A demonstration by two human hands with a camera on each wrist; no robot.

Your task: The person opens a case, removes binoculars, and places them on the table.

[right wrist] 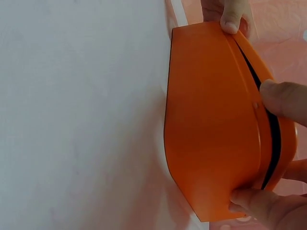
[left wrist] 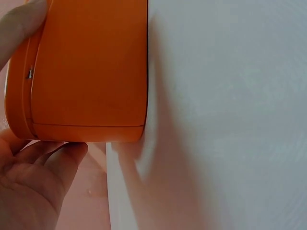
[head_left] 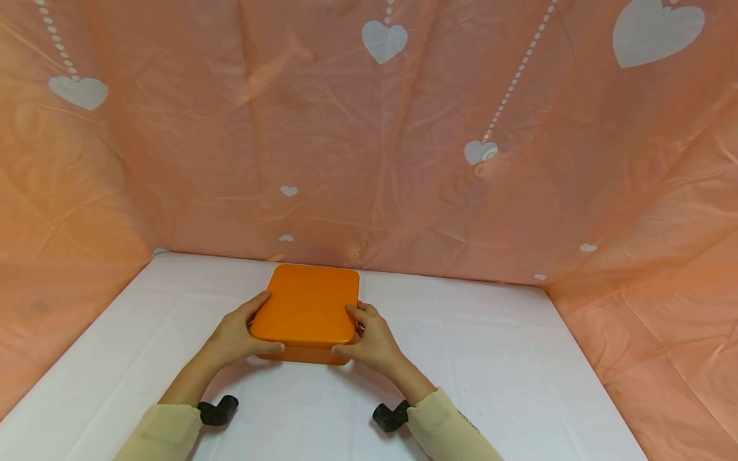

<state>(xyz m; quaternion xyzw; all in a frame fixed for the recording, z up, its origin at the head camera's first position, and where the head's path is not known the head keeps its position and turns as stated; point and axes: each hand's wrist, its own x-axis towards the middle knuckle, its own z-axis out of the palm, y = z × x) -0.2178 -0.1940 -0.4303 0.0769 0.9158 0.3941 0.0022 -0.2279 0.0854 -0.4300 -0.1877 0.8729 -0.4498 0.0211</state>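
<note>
An orange lidded box (head_left: 308, 304) with rounded corners lies on the white tabletop, toward its back edge. My left hand (head_left: 233, 336) grips its left side, the thumb along the front face and the fingers along the side. On the opposite side my right hand (head_left: 375, 342) holds the front right corner, thumb in front and fingers at the lid's edge. In the right wrist view a dark gap shows between the lid (right wrist: 288, 139) and the box's body (right wrist: 213, 115), widest near the right thumb. Toward the left hand the gap narrows. The inside of the box is hidden.
White cloth (head_left: 490, 371) covers the table. Peach curtains (head_left: 369, 160) with white hearts enclose its back and sides, and the box stands near the back one. Black wrist-worn devices (head_left: 219, 410) sit at both cuffs.
</note>
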